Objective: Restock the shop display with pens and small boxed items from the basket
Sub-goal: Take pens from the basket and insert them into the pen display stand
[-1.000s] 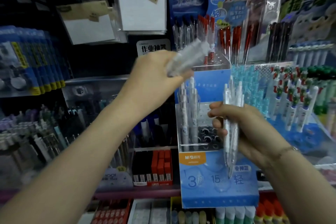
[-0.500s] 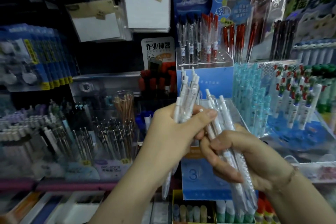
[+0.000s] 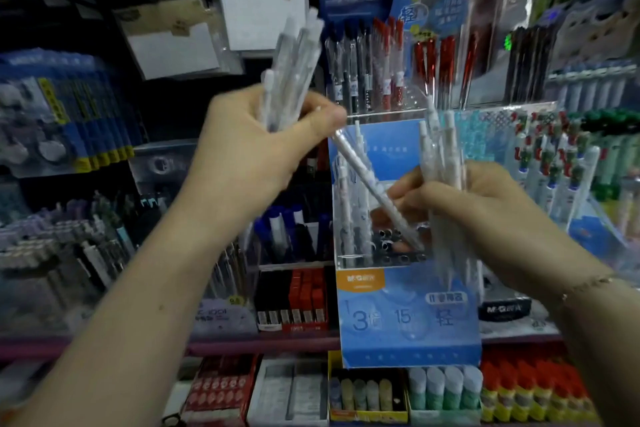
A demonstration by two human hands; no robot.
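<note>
My left hand (image 3: 256, 152) grips a bundle of several white pens (image 3: 294, 69), held upright in front of the shelves. My right hand (image 3: 481, 218) grips a second bundle of white pens (image 3: 443, 163) and also holds one white pen (image 3: 374, 191) slanted, its tip down in the clear holder of the blue display stand (image 3: 408, 315). A few white pens stand in the left slots of that holder; dark holes show at its base. The basket is not in view.
Pen racks fill the shelves: red and black pens (image 3: 381, 69) above the stand, patterned pens (image 3: 554, 170) at right, grey pens (image 3: 86, 253) at left. Red and black boxes (image 3: 294, 302) sit beside the stand. Glue sticks (image 3: 446, 388) and small cartons lie below.
My left hand has risen up and left with its bundle, away from my right hand. My right hand now angles one pen into the blue stand's holder.
</note>
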